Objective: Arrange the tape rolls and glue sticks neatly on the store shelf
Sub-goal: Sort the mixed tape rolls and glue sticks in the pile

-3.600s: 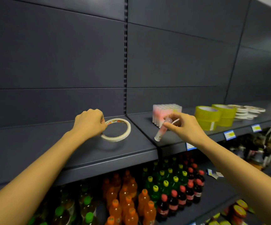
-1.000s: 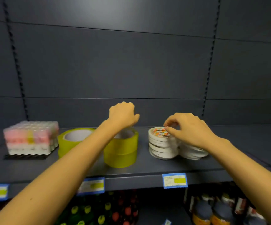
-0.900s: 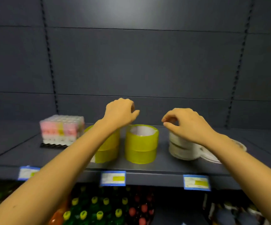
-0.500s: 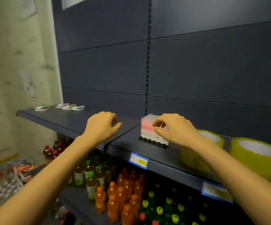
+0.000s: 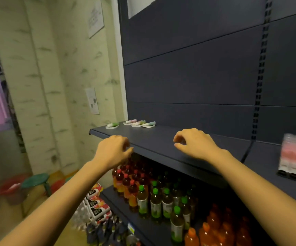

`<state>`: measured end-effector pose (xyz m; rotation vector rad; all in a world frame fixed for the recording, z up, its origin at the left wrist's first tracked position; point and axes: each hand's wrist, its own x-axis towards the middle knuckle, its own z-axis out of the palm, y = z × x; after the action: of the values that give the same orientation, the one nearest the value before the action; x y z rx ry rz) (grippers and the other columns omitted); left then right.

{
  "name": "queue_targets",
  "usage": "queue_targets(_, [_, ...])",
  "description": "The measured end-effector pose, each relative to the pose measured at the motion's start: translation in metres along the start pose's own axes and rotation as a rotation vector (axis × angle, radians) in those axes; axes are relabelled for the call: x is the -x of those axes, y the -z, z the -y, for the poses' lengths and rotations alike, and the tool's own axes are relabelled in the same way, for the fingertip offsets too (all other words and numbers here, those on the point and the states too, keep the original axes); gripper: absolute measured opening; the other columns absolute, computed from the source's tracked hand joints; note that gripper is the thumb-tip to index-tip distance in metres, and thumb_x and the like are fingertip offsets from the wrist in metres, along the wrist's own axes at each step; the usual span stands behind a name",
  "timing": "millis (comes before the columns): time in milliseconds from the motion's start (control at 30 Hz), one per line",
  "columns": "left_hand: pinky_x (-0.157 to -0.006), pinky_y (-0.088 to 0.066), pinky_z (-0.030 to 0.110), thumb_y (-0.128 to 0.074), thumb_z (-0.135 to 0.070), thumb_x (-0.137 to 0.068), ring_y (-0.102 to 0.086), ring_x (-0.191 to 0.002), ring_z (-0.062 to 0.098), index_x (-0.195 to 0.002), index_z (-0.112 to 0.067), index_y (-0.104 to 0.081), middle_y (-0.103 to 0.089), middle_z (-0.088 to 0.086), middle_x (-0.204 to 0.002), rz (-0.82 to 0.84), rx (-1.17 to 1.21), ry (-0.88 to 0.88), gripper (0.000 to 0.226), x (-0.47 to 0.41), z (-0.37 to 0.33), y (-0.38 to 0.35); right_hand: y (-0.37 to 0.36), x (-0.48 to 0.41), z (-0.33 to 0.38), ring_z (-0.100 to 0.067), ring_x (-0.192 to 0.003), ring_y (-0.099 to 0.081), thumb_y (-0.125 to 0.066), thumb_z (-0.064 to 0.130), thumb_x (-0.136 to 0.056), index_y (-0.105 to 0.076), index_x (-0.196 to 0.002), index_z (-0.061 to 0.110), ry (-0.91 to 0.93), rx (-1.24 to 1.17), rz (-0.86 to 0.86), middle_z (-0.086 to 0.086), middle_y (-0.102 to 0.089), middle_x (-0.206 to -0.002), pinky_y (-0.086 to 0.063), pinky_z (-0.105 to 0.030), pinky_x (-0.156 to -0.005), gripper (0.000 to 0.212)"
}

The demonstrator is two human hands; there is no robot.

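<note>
While held out at shelf height, gripping nothing with the left hand (image 5: 112, 152): fingers loosely curled, thumb tip close to the forefinger, hovering right at the front lip of the dark shelf (image 5: 161, 141). Likewise nothing in the right hand (image 5: 195, 144): palm down over the shelf board, fingers loosely hooked, thumb and forefinger apart with only air between (touching the board or just above it, cannot tell).

Well beyond the left hand, at the shelf's far end by the wall: what look like four flat tape rolls (image 5: 148, 126) lying in a loose row, apart from both hands. Across each roll, one of the loose glue sticks (image 5: 114, 124) lying on its side, green or pink in parts, too blurred for more.

Far off to the right of the right hand, at the edge of view: packed glue sticks (image 5: 295, 155) standing upright as one block in a dark tray, pink and white.

Beneath both hands, on the lower shelf: crowded drink bottles (image 5: 154, 201), red-capped under the left hand, green-capped under the right, orange further right.

Down and left of the left forearm: green stool (image 5: 35, 181) on the floor. Nearer the forearm, against the shelf foot: stacked packets (image 5: 97, 203). Up and left of the left hand: paper notice (image 5: 92, 101) on the pale wall.
</note>
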<state>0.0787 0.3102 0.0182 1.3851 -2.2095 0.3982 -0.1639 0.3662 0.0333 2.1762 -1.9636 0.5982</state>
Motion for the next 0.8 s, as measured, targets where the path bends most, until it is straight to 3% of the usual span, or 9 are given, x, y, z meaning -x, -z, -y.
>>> queue_targets(333, [-0.072,-0.052,0.032,-0.051,-0.041,-0.089,-0.063,-0.089,0.019,-0.097,-0.017,-0.066,-0.069,0.0,-0.1,0.035,0.041,0.043,0.029,-0.07,0.106,-0.058,-0.065,-0.138,0.029,-0.019,-0.103,-0.059,-0.051,0.033,-0.093,-0.062,-0.11,0.026,-0.063,0.033,0.096,0.003,-0.062,-0.114,-0.048,-0.034,-0.082,0.022])
queue_targets(800, [-0.074,-0.049,0.033,-0.05,-0.042,-0.09,-0.062,-0.094,0.02,-0.101,-0.019,-0.065,-0.068,0.001,-0.104,0.106,0.085,0.011,0.029,-0.241,0.193,-0.17,-0.156,-0.351,-0.036,-0.023,-0.109,-0.054,-0.051,0.028,-0.094,-0.056,-0.12,0.025,-0.246,0.042,0.17,-0.003,-0.055,-0.124,-0.045,-0.035,-0.087,0.027])
